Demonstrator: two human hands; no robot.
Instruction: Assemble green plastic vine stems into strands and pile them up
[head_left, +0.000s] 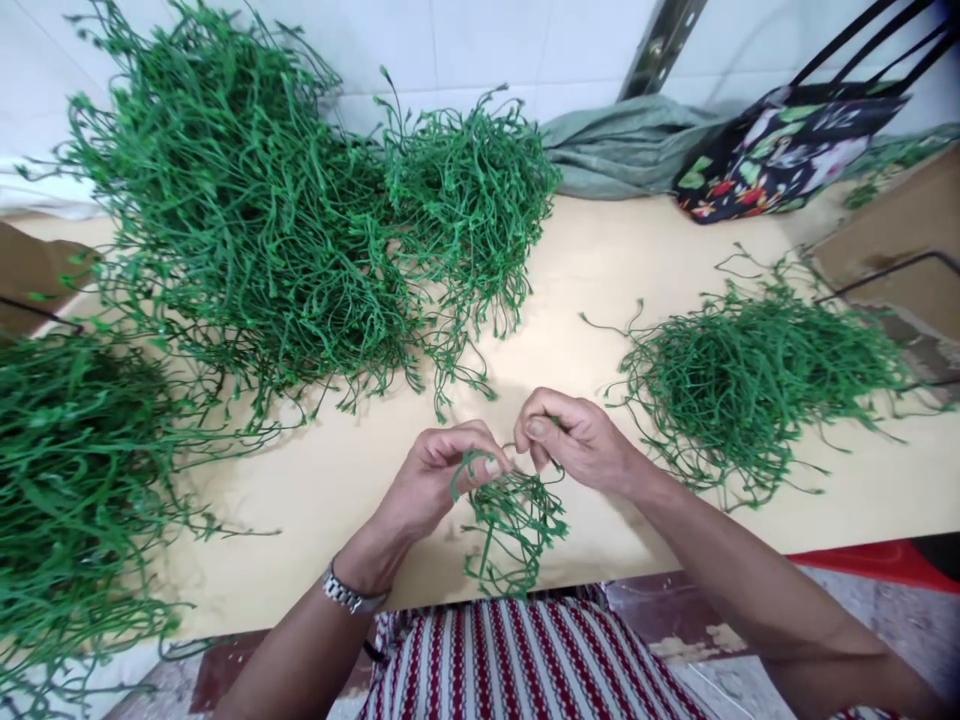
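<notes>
Closely paired, the left hand [442,475] and the right hand [574,440] work at their fingertips, each with thumb brought in against the fingers in a narrow pinch. The left pinch holds thin green stems [459,478], one curling out past the thumb; a bit of green also shows at the right thumb, so that pinch seems closed on a stem too, though exactly how much it holds is hidden. Directly below the grip is a small bunch [517,530] of the same stems, tangled and knobbed at the tips; whether it rests on the table [637,260] or partly hangs from the left fingers cannot be told. Such light pinching probably suits stems this slender, and having the hands nearly touching likely keeps both ends under control. Beyond the grip and to its left rises a large heap [255,200], with a smaller heap [472,190] adjoining it straight ahead; another pile [67,470] lies left of the grip and a loose mound [750,370] right of it, all seemingly within reach. The near edge runs just below the small bunch, leaving little margin toward the striped garment [510,660], while pale tabletop ahead-right of the pinch offers the most room for moving.
</notes>
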